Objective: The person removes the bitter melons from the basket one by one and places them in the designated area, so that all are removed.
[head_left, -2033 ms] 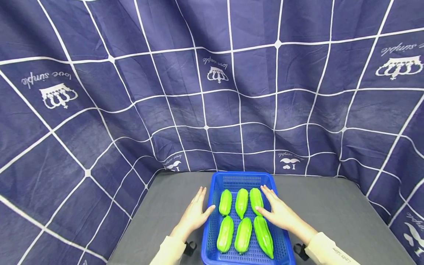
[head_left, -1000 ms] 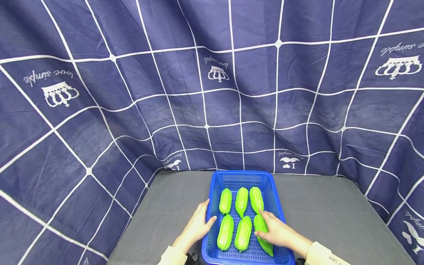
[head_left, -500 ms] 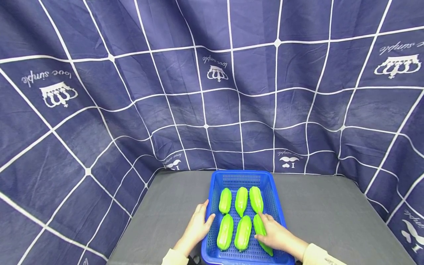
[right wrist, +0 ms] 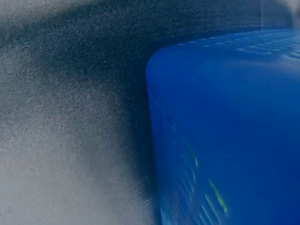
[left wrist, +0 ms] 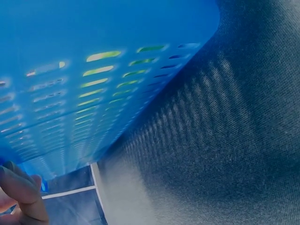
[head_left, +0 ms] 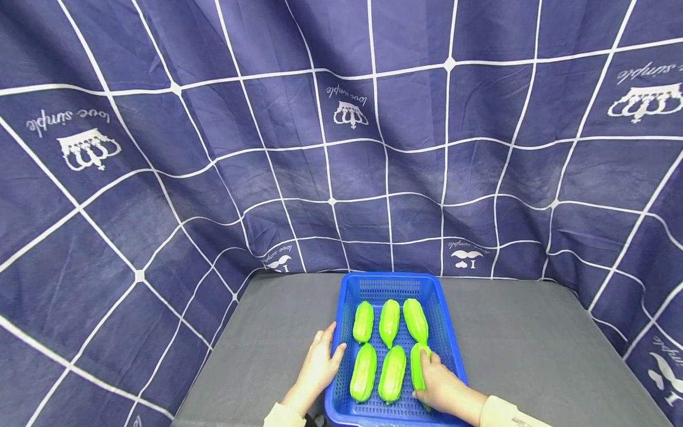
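Observation:
A blue slotted plastic basket [head_left: 392, 276] holds several bright green, ribbed, gourd-like vegetables in two rows. Over its left rim, my left hand [head_left: 318, 363] has the thumb inside and the fingers along the outer wall. Curled fingers [left wrist: 21, 192] show at the lower left of the left wrist view, near the basket wall [left wrist: 117, 23]. My right hand [head_left: 441, 384] reaches into the basket and grips the front right green vegetable [head_left: 418, 369], covering part of it. The right wrist view shows only the outer basket wall [right wrist: 229, 122] and tabletop, not the hand.
The back row holds a left vegetable [head_left: 364, 322], a middle one [head_left: 389, 322] and a right one [head_left: 415, 320]. Two more, left [head_left: 364, 373] and middle [head_left: 392, 375], lie in front. Behind the grey tabletop [head_left: 512, 332] hangs a navy curtain [head_left: 405, 172] with white lines.
My right hand has come down toward the basket's front right and taken hold of the vegetable there, which now lies straighter. My left hand has moved slightly forward onto the left rim.

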